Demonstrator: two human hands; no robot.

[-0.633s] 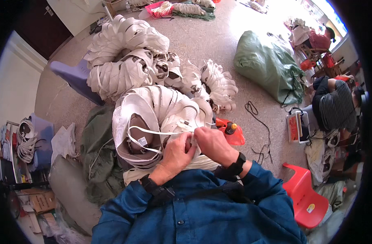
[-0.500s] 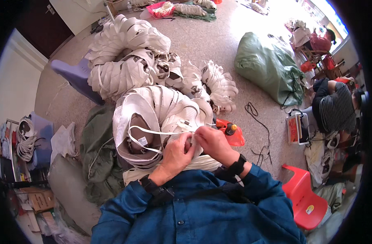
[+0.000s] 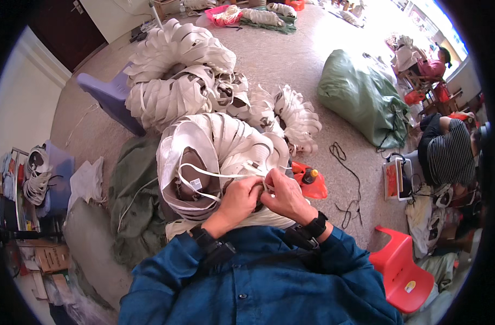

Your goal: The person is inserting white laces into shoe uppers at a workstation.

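Note:
In front of me lies a long row of white shoe uppers (image 3: 242, 142), nested one inside another. The nearest upper (image 3: 170, 181) opens toward me, with a small white label on its brown lining. A flat white shoelace (image 3: 207, 174) loops across that opening and runs up to my fingers. My left hand (image 3: 237, 203) is closed in a pinch at the upper's edge. Close beside it, my right hand (image 3: 286, 196) pinches the lace, thumb and index finger together. The fingertips of both hands partly hide the lace end and the eyelets.
More nested uppers (image 3: 177, 54) are heaped ahead, by a purple plastic chair (image 3: 109, 97). A green sack (image 3: 358, 97) stands at far right, a red stool (image 3: 401, 271) at near right. An orange bag with a bottle (image 3: 311, 181) sits beside the row. Two other people are at the right.
My right hand has turned, its fingers now pointing more toward my left hand. The lace still loops across the upper. The whole view has shifted slightly.

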